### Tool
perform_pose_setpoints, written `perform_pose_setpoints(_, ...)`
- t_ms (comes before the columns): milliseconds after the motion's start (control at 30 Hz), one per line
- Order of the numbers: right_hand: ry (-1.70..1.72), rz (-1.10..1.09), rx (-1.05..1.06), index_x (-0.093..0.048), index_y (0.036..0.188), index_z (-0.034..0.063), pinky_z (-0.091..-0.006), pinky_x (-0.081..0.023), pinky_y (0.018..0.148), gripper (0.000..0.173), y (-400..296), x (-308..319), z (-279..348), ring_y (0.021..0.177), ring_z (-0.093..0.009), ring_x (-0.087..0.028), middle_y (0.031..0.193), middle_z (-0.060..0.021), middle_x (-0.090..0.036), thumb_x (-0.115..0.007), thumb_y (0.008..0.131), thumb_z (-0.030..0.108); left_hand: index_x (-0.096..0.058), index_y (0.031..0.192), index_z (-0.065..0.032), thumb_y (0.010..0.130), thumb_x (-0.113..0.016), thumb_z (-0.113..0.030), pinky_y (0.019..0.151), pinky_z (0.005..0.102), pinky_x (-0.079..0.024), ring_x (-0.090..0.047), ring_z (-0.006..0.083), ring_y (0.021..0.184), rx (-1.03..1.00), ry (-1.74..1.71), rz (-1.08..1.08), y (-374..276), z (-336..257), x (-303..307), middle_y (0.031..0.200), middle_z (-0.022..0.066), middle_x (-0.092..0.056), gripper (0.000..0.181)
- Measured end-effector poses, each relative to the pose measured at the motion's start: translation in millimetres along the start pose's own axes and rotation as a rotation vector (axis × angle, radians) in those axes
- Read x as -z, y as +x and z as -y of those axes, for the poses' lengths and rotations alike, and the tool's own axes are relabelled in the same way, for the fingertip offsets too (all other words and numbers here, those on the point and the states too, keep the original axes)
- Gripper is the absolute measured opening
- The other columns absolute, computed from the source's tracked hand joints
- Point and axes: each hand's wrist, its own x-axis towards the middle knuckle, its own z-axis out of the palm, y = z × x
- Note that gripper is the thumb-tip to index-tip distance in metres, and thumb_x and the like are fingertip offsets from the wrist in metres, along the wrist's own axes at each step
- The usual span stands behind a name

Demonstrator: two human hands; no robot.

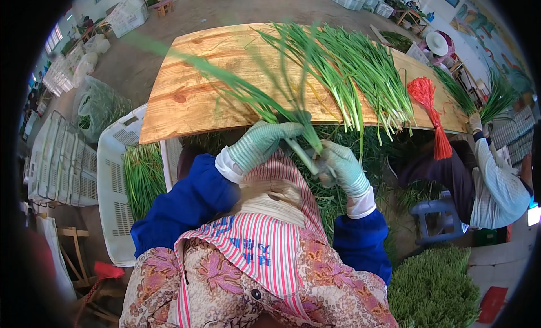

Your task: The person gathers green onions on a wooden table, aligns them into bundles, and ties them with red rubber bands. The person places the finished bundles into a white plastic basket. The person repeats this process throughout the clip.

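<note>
My left hand [263, 142], in a striped knit glove, grips a few long green stalks [270, 103] just above the front edge of a wooden board. Their leaves fan up over the board and blur with motion. My right hand [345, 164], gloved alike, has its fingers at the pale lower ends [305, 156] of these stalks; the fingertips are blurred. To the right on the wooden board [198, 82] lie piles of similar green stalks [363, 70], white ends towards me. Beside them is a bundle of red ties [429, 112], hanging over the edge.
At my left stands a white plastic crate [114, 171] holding packed greens [143, 175]. Leaf trimmings [338, 201] cover the floor below the board. A co-worker [494, 180] sits close at right, near a blue stool [437, 218]. Stacked crates [63, 163] stand farther left.
</note>
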Motion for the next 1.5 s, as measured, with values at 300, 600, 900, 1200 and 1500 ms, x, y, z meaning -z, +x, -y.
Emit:
perform_pose_setpoints(300,-0.72,-0.275,0.64,-0.065,0.093,-0.0026,-0.0292,-0.049,0.065,0.015,21.4,-5.8,-11.8,0.072,-0.019,-0.061,0.083,-0.0114,-0.063,-0.061,0.079,0.002,-0.065,0.099,-0.0021,0.084,-0.063,-0.018,0.053,0.02,-0.043,-0.057,0.0081,0.063,0.038,0.167,-0.099,1.9,8.1,7.4,0.08,0.003,-0.067,0.022)
perform_pose_setpoints(600,-0.984,-0.486,0.385,-0.064,0.096,0.0001,-0.0237,-0.048,0.06,0.015,-18.0,70.8,-10.1,0.068,-0.011,-0.059,0.084,-0.0075,-0.065,-0.059,0.083,0.004,-0.066,0.093,-0.0033,0.084,-0.062,-0.017,0.045,0.0182,-0.039,-0.053,0.0068,0.051,0.045,0.223,-0.161,0.8,8.0,20.8,0.074,0.0016,-0.065,0.017)
perform_pose_setpoints(900,-0.607,-0.173,0.45,-0.065,0.096,-0.0017,-0.0231,-0.047,0.064,0.017,6.8,-5.4,-3.3,0.07,-0.011,-0.059,0.081,-0.0062,-0.064,-0.062,0.081,0.006,-0.065,0.096,-0.0033,0.085,-0.062,-0.018,0.045,0.0172,-0.039,-0.053,0.0062,0.052,-0.025,0.247,-0.154,3.2,13.4,15.8,0.072,0.0011,-0.064,0.019)
perform_pose_setpoints(1200,-0.351,-0.431,0.483,-0.061,0.089,-0.0009,-0.022,-0.046,0.061,0.007,27.9,-24.9,-28.9,0.066,-0.008,-0.055,0.075,-0.0033,-0.061,-0.059,0.084,0.003,-0.065,0.094,-0.0034,0.083,-0.065,-0.013,0.056,0.0232,-0.048,-0.06,0.0118,0.063,-0.039,0.208,-0.18,-1.5,28.2,4.3,0.079,0.0038,-0.065,0.015)
perform_pose_setpoints(1500,0.15,-0.555,0.592,-0.058,0.085,0.0044,-0.0174,-0.037,0.046,0.002,-5.3,6.0,-15.6,0.052,-0.006,-0.049,0.073,-0.0034,-0.059,-0.056,0.085,0.004,-0.06,0.102,0.0065,0.085,-0.06,-0.008,0.077,0.0312,-0.052,-0.063,0.0222,0.083,-0.21,-0.142,-0.228,0.9,6.1,-3.8,0.092,0.0143,-0.066,0.023)
